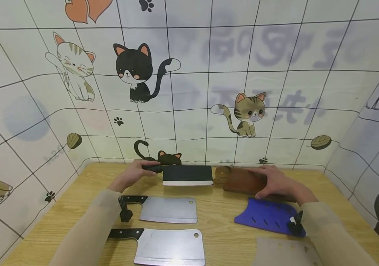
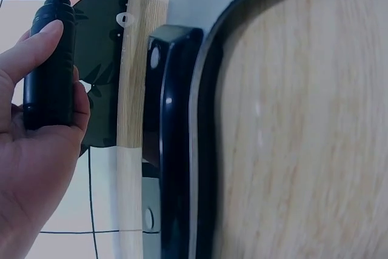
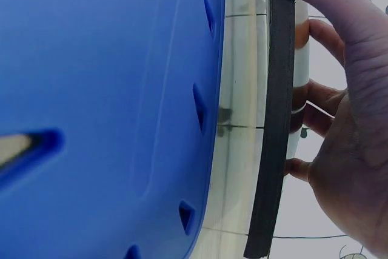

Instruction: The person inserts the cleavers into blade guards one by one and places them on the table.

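My left hand (image 1: 132, 176) grips the black handle of a cleaver (image 1: 187, 175) near the table's back edge. Its blade is dark with a bright strip along the lower edge and points right. In the left wrist view, the thumb lies along the handle (image 2: 51, 74) and the fingers curl round it. My right hand (image 1: 277, 183) holds a brown knife sheath (image 1: 242, 181) between thumb and fingers. The sheath's left end is close to the blade tip; whether they touch I cannot tell. In the right wrist view, the sheath shows as a dark edge (image 3: 276, 119).
On the wooden table (image 1: 221, 221) lie a silver cleaver (image 1: 169, 210) and a second silver cleaver (image 1: 171, 245) in front of it. A blue slotted cover (image 1: 264, 216) lies under my right wrist. A pale cover (image 1: 284, 253) sits nearer. Cat-printed sheeting (image 1: 189, 88) rises behind.
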A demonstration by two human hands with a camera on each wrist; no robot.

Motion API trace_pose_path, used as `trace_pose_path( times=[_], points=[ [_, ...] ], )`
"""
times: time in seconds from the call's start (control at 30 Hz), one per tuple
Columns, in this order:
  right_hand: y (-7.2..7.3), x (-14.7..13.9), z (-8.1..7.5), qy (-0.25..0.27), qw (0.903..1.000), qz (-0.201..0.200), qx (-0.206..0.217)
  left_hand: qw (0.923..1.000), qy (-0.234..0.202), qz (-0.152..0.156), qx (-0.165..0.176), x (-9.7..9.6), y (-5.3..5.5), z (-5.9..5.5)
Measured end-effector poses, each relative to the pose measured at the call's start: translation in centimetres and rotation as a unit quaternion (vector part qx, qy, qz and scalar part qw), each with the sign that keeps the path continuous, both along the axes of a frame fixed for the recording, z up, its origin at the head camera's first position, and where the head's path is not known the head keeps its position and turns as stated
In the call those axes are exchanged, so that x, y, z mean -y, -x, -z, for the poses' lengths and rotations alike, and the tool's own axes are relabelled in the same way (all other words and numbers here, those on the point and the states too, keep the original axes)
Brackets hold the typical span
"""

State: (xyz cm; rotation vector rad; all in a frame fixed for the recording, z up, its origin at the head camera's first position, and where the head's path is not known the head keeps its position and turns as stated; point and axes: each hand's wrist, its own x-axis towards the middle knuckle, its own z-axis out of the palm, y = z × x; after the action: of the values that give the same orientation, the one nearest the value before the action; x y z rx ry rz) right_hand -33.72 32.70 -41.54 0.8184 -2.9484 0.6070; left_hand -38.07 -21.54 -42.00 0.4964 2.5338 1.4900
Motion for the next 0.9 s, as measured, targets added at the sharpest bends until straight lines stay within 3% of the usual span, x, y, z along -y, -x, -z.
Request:
trace_pose_path(
  times=[0.37, 0.9],
  points=[
    [-0.5, 1.8, -0.8, -0.008, 0.9998, -0.014, -0.01, 0.9998, 0.017, 0.001, -0.001, -0.6, -0.2, -0.1],
    [0.0, 4.0, -1.1, -0.028, 0.9993, -0.023, -0.003, 0.9997, 0.019, 0.016, -0.004, -1.2, 0.3, -0.2]
  ],
)
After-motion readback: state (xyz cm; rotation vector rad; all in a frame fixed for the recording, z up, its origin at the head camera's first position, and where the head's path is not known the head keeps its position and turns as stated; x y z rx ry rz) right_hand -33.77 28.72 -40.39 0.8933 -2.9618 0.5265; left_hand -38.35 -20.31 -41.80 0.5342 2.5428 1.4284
